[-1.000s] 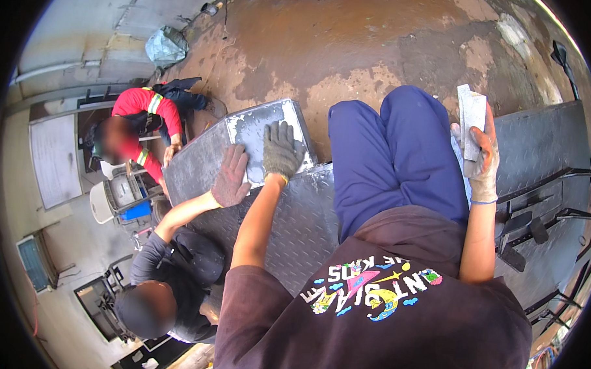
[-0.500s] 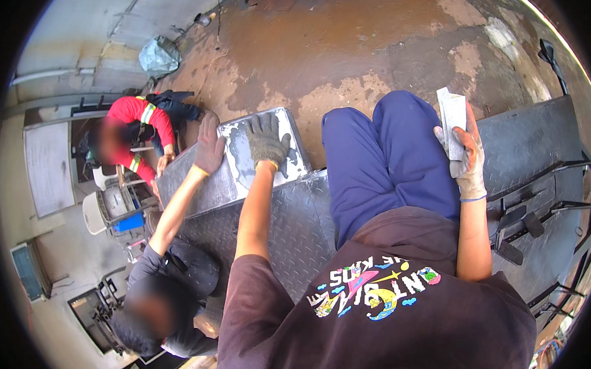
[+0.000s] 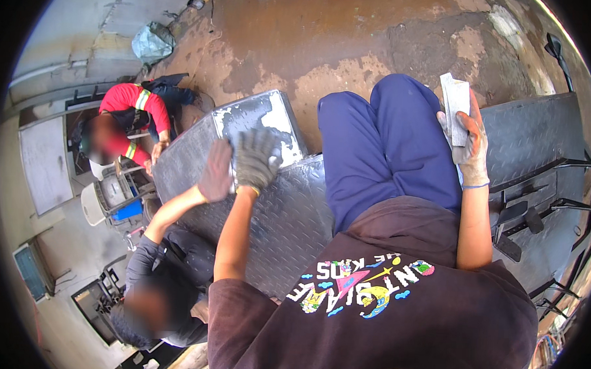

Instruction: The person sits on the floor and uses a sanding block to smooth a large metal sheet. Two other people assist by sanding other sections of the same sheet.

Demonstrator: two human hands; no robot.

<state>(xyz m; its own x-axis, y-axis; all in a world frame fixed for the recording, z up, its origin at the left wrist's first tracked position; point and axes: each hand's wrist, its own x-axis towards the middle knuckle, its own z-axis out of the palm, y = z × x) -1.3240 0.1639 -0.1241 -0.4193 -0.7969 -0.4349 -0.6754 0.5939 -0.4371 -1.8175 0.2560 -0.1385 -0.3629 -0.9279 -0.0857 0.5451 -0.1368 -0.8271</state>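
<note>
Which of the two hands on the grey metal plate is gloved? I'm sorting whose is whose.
The wearer's left hand in the dark grey glove; the co-worker's bare hand lies beside it.

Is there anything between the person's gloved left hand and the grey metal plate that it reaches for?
Nothing visible stands between them. The left hand already lies on the edge of the grey metal plate. A co-worker's hand rests on the plate just beside it, to its left, not under it.

Metal workshop yard: checker plate (image 3: 287, 230), rusty stained floor (image 3: 327, 36).
</note>
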